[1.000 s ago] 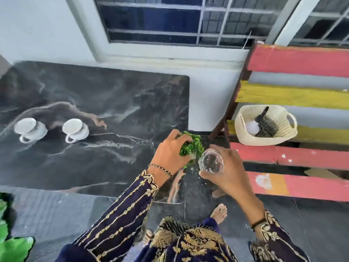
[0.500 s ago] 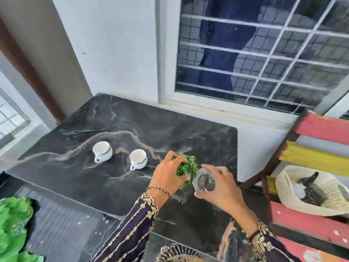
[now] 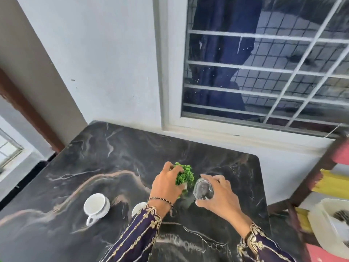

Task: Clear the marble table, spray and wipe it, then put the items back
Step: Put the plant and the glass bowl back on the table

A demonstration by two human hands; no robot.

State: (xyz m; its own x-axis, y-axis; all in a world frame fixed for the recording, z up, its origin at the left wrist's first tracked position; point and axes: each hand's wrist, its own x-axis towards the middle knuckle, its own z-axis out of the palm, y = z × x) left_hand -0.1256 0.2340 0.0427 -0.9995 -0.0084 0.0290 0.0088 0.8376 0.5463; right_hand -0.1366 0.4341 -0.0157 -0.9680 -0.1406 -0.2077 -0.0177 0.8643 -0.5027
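Both hands are curled round things at lower centre: the left hand (image 3: 166, 186) grips a bushy green plant (image 3: 184, 173), and the right hand (image 3: 221, 197) holds a clear round glass (image 3: 204, 189) by its rim. They are over the dark, veined, glossy marble table (image 3: 113, 163). Two white cups (image 3: 96, 205) stand at lower left.

White plastered wall (image 3: 113, 63) straight ahead, flat even daylight on it. Up right, a white-framed window (image 3: 264, 76) with a white grille (image 3: 245, 67) across the glass, a dark blue curtain (image 3: 217, 53) hanging behind. A brown timber strip (image 3: 28, 110) slants down the left side, with a second barred window (image 3: 10, 154) low beside it. The dark veined marble worktop (image 3: 113, 157) stands against the wall. To its right is a rack of red and yellow slats (image 3: 326, 181).
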